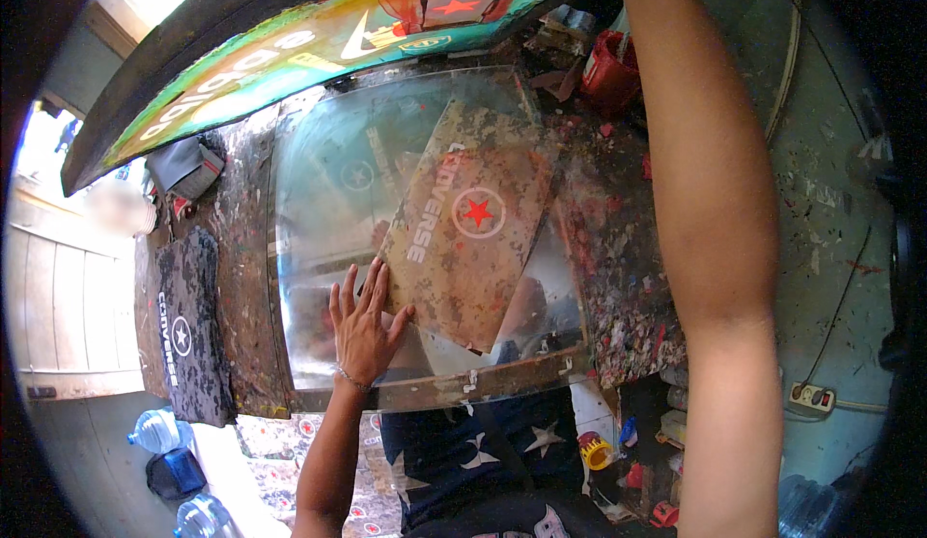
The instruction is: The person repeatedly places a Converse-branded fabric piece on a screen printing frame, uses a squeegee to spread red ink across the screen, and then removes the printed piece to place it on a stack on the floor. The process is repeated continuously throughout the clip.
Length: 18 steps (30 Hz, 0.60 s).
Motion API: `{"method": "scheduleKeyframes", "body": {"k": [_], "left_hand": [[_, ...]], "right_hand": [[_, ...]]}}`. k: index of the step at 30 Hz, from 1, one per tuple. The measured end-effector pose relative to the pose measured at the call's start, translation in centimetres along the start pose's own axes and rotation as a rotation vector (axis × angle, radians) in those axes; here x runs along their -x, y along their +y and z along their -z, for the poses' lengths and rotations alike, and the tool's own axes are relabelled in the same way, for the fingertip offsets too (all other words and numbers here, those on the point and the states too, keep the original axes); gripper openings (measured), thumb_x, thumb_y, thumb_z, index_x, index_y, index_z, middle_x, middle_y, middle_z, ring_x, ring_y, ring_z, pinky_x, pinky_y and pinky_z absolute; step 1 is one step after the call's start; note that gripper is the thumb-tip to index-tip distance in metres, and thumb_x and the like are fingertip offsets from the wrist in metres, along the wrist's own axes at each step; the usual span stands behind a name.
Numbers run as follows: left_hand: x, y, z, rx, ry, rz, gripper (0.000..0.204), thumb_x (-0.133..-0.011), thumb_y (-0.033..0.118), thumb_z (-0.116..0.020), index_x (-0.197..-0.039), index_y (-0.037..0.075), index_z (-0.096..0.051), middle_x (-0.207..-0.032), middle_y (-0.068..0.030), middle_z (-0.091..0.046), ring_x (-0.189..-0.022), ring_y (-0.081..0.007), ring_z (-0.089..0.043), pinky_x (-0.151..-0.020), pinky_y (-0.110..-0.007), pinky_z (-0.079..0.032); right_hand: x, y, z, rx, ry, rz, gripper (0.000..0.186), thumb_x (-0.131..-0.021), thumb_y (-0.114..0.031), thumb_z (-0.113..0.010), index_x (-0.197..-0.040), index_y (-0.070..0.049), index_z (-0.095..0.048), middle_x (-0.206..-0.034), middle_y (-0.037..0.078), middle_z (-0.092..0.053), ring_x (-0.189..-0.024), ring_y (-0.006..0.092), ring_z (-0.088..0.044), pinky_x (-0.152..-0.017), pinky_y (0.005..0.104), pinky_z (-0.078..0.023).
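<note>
A tan camouflage panel (435, 277) lies slanted on a glass sheet (323, 219), printed with white lettering and a red star in a white ring. My left hand (367, 321) rests on the glass with fingers spread, fingertips at the panel's lower left edge. Above the glass, a dark-framed printing screen (319, 50) stands tilted up, its mesh stained green, yellow and orange. My right forearm (719, 248) reaches up along the right side toward the frame's right end. The right hand itself is beyond the picture's upper edge.
A dark camouflage piece (188, 330) with a white print lies at the left. The paint-crusted table (618, 297) holds a red bucket (610, 72) at the far right. Below left are water bottles (159, 432) and printed pieces (280, 451). A power socket (812, 397) hangs right.
</note>
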State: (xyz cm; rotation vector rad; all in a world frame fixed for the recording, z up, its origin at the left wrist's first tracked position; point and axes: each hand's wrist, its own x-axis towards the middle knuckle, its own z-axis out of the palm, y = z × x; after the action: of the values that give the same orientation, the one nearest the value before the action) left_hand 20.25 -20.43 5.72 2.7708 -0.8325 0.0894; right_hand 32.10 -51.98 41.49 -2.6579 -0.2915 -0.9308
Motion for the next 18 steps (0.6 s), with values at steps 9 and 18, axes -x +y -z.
{"method": "scheduleKeyframes", "body": {"k": [9, 18], "left_hand": [[-1.1, 5.5, 1.3, 0.260, 0.005, -0.007, 0.050, -0.101, 0.022, -0.053, -0.150, 0.011, -0.050, -0.163, -0.0178, -0.031, -0.154, -0.0376, -0.020, -0.125, -0.048, -0.013], [-7.6, 13.9, 11.6, 0.602, 0.596, -0.136, 0.076, -0.082, 0.027, -0.083, -0.144, -0.001, -0.050, -0.140, -0.0283, -0.055, -0.138, -0.0388, -0.047, -0.119, -0.052, -0.026]], "right_hand": [[-0.9, 0.5, -0.1, 0.072, -0.089, -0.039, 0.061, -0.091, -0.049, -0.063, -0.101, 0.011, -0.071, -0.106, 0.034, -0.069, -0.102, 0.0429, -0.069, -0.092, 0.0428, -0.052], [5.0, -0.9, -0.6, 0.045, -0.096, -0.115, 0.050, -0.092, -0.043, -0.061, -0.097, 0.006, -0.074, -0.102, 0.033, -0.070, -0.102, 0.0456, -0.068, -0.095, 0.0472, -0.053]]}}
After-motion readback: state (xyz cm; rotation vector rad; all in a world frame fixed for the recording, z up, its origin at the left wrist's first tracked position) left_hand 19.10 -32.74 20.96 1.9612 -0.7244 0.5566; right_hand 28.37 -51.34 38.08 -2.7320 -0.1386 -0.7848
